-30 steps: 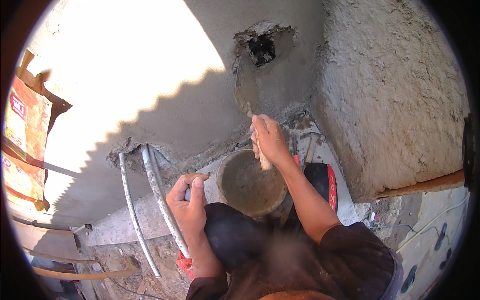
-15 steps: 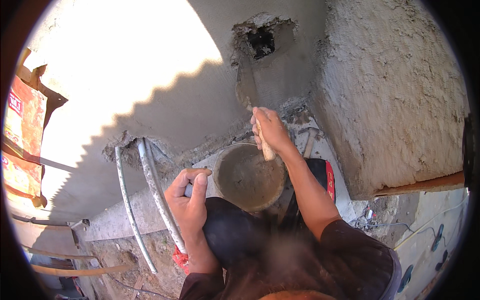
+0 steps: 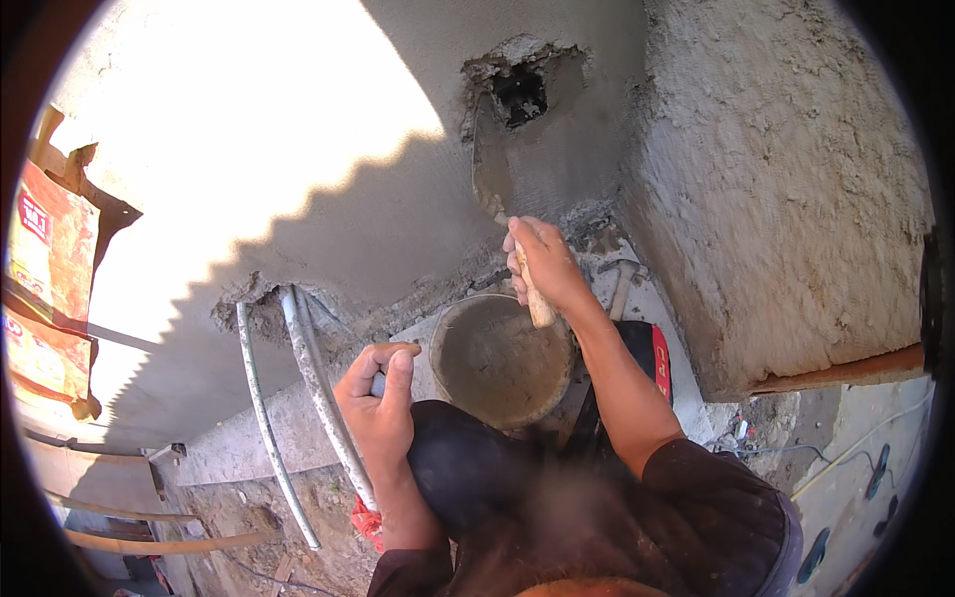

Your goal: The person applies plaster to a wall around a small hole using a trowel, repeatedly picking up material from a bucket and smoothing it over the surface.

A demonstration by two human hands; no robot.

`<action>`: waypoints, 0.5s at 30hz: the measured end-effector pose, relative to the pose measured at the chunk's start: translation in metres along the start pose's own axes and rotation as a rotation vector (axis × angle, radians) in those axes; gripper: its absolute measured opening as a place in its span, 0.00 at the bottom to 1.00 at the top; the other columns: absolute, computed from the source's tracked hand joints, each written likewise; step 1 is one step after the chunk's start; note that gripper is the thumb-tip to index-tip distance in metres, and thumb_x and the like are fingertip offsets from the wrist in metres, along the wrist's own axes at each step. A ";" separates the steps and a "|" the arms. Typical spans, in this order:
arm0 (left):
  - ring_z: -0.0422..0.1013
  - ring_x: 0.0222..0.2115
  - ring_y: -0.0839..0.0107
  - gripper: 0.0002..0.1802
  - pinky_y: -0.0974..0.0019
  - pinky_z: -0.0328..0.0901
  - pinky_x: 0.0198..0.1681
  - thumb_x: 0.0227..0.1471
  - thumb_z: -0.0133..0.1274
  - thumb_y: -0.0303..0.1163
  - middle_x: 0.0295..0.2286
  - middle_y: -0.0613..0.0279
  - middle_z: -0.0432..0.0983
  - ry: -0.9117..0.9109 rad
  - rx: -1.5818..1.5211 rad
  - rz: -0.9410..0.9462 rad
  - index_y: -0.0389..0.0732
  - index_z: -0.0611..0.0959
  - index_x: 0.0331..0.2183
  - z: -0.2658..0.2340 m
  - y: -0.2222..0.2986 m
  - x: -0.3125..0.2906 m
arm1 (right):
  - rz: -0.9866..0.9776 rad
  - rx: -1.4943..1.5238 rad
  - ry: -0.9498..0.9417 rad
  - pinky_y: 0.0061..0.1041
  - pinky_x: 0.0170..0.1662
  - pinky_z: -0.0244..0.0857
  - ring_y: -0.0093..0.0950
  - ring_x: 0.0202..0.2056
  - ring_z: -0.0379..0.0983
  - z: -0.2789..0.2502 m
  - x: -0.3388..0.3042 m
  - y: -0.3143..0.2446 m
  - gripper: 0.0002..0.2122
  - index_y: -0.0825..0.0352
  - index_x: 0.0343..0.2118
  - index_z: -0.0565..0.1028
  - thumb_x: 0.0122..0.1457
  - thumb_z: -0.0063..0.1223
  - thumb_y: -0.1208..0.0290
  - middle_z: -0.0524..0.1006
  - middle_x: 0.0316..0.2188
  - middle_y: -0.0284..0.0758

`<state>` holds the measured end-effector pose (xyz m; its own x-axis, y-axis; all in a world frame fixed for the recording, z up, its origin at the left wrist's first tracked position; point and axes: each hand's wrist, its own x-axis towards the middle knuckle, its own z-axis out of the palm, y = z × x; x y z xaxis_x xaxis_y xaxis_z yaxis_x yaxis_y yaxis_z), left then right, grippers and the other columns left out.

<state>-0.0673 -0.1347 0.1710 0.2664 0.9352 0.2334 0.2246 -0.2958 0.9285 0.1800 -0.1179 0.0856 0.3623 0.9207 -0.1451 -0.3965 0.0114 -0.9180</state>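
Observation:
My right hand point(image 3: 549, 267) is closed round the wooden handle of a trowel point(image 3: 492, 174). Its mortar-smeared blade points away from me and lies against the wall below and left of a ragged hole point(image 3: 520, 95). Smooth grey mortar point(image 3: 562, 149) surrounds the hole's lower right side. Over my knee, my left hand point(image 3: 380, 403) is curled, its thumb and forefinger close together. A small grey-blue piece shows inside that fist; its kind is hidden. Between my hands stands a round bucket point(image 3: 438, 343) holding wet grey mortar.
Two pale pipes point(image 3: 264, 418) point(image 3: 323, 398) come out of a broken patch in the wall at left. A hammer point(image 3: 622, 287) lies right of the bucket. Rough plaster point(image 3: 786, 189) covers the wall at right. Orange printed sacks point(image 3: 60, 249) hang at far left.
The trowel blade has shifted slightly at the wall beside the hole, with my right hand still round its handle. The whole view has moved a little; my left hand keeps its curl.

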 end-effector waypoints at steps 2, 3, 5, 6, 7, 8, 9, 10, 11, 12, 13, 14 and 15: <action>0.61 0.22 0.85 0.10 0.77 0.55 0.26 0.59 0.60 0.31 0.24 0.69 0.75 -0.003 -0.025 -0.013 0.32 0.86 0.33 -0.002 0.004 0.000 | -0.007 -0.042 -0.004 0.24 0.15 0.62 0.19 0.13 0.63 -0.002 -0.009 0.001 0.17 0.65 0.31 0.67 0.71 0.42 0.56 0.66 0.18 0.28; 0.62 0.22 0.85 0.10 0.77 0.55 0.27 0.59 0.60 0.31 0.24 0.69 0.75 -0.014 -0.036 -0.029 0.32 0.86 0.33 -0.002 0.004 -0.002 | -0.005 -0.063 -0.004 0.24 0.15 0.62 0.19 0.13 0.63 -0.002 -0.014 0.004 0.17 0.65 0.31 0.67 0.71 0.42 0.56 0.66 0.18 0.28; 0.61 0.22 0.85 0.11 0.77 0.55 0.26 0.59 0.59 0.31 0.23 0.69 0.75 -0.023 -0.016 0.039 0.32 0.86 0.33 0.004 -0.001 -0.002 | 0.002 -0.042 -0.029 0.24 0.15 0.62 0.18 0.14 0.64 -0.002 -0.005 0.003 0.16 0.65 0.31 0.68 0.71 0.42 0.56 0.66 0.18 0.28; 0.61 0.22 0.85 0.11 0.77 0.55 0.26 0.59 0.59 0.32 0.23 0.69 0.75 -0.037 0.000 0.075 0.32 0.86 0.33 0.006 -0.002 -0.002 | 0.022 -0.019 -0.030 0.24 0.15 0.62 0.18 0.14 0.64 -0.007 0.001 0.000 0.17 0.65 0.31 0.68 0.71 0.42 0.56 0.66 0.18 0.28; 0.61 0.22 0.85 0.11 0.76 0.55 0.26 0.59 0.59 0.32 0.23 0.69 0.75 -0.031 0.006 0.071 0.32 0.86 0.32 0.006 -0.002 -0.001 | 0.026 0.003 -0.045 0.24 0.15 0.62 0.18 0.14 0.64 -0.007 0.010 -0.009 0.17 0.65 0.31 0.68 0.71 0.42 0.56 0.66 0.18 0.28; 0.61 0.22 0.85 0.11 0.76 0.55 0.26 0.59 0.59 0.32 0.23 0.69 0.75 -0.026 0.011 0.068 0.32 0.86 0.32 0.005 -0.002 -0.001 | 0.029 0.025 -0.059 0.24 0.15 0.62 0.18 0.14 0.64 -0.007 0.014 -0.014 0.17 0.65 0.31 0.68 0.71 0.42 0.56 0.66 0.18 0.28; 0.61 0.22 0.85 0.11 0.76 0.55 0.26 0.59 0.59 0.32 0.23 0.69 0.75 -0.014 0.018 0.064 0.32 0.86 0.32 0.004 -0.003 0.000 | 0.034 0.051 -0.053 0.23 0.15 0.62 0.18 0.14 0.64 -0.012 0.014 -0.009 0.17 0.64 0.31 0.68 0.70 0.42 0.55 0.67 0.18 0.28; 0.61 0.22 0.85 0.11 0.76 0.55 0.26 0.59 0.59 0.32 0.24 0.69 0.75 -0.002 0.006 0.022 0.32 0.86 0.32 0.001 -0.001 -0.001 | 0.055 0.027 -0.054 0.23 0.15 0.62 0.18 0.14 0.64 -0.014 0.004 -0.008 0.17 0.64 0.31 0.68 0.71 0.42 0.55 0.67 0.18 0.28; 0.62 0.23 0.84 0.11 0.75 0.56 0.27 0.59 0.60 0.32 0.24 0.69 0.76 0.009 -0.005 -0.020 0.32 0.86 0.32 -0.003 0.002 -0.002 | 0.076 0.003 -0.056 0.23 0.15 0.62 0.18 0.14 0.64 -0.014 -0.009 -0.007 0.17 0.65 0.31 0.68 0.71 0.42 0.55 0.66 0.18 0.28; 0.62 0.24 0.84 0.11 0.75 0.56 0.28 0.58 0.60 0.31 0.24 0.69 0.76 0.013 -0.021 -0.068 0.32 0.86 0.32 -0.004 0.003 -0.003 | 0.101 -0.024 -0.048 0.23 0.15 0.62 0.18 0.14 0.64 -0.016 -0.022 -0.003 0.17 0.65 0.31 0.68 0.71 0.42 0.55 0.66 0.18 0.28; 0.62 0.23 0.84 0.11 0.75 0.56 0.27 0.59 0.59 0.31 0.24 0.70 0.75 -0.002 -0.016 -0.025 0.32 0.86 0.32 -0.003 0.002 -0.003 | 0.082 -0.042 -0.051 0.24 0.15 0.61 0.18 0.13 0.63 -0.016 -0.028 0.004 0.17 0.65 0.31 0.67 0.71 0.42 0.55 0.66 0.18 0.28; 0.62 0.22 0.85 0.11 0.76 0.55 0.26 0.59 0.59 0.31 0.23 0.70 0.74 -0.017 -0.010 0.018 0.32 0.86 0.32 -0.001 0.001 -0.002 | 0.063 -0.050 -0.038 0.24 0.15 0.62 0.19 0.13 0.64 -0.018 -0.022 0.008 0.17 0.65 0.30 0.67 0.71 0.42 0.55 0.66 0.18 0.27; 0.62 0.21 0.85 0.10 0.77 0.55 0.25 0.59 0.59 0.31 0.22 0.70 0.74 -0.032 -0.004 0.061 0.32 0.86 0.32 0.001 0.000 -0.002 | 0.043 -0.057 -0.024 0.24 0.15 0.62 0.19 0.14 0.64 -0.018 -0.011 0.010 0.17 0.65 0.30 0.67 0.70 0.42 0.55 0.66 0.17 0.27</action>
<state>-0.0669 -0.1363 0.1704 0.3091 0.9087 0.2806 0.2029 -0.3513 0.9140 0.1869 -0.1344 0.0710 0.3255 0.9288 -0.1771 -0.3624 -0.0504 -0.9306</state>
